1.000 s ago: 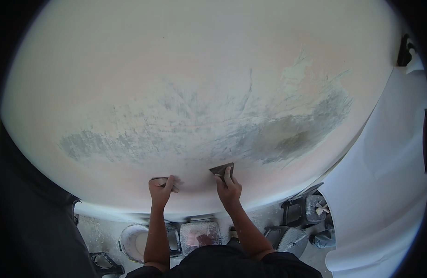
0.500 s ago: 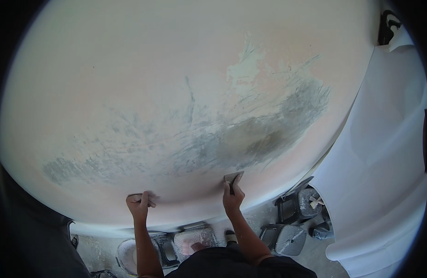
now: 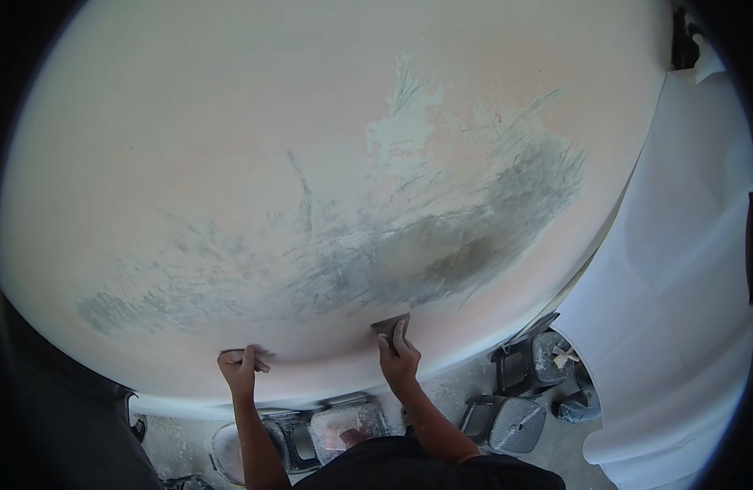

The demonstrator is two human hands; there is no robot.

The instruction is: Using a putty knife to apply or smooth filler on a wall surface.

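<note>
Right fingers [image 3: 402,340] clamped on dark scraper [image 3: 389,326]; left fingers [image 3: 250,358] around thin tool [image 3: 231,352]; pale bucket [image 3: 225,441], contents unclear.

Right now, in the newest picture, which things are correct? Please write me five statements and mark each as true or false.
1. The right hand holds a dark flat scraper. True.
2. The large curved surface has one even colour. False: it shows grey patches.
3. The white sheet hangs at the picture's left. False: at its right.
4. Dark stools stand on the floor. True.
5. The left hand is nearer the sheet than the right. False: the right is nearer.
</note>
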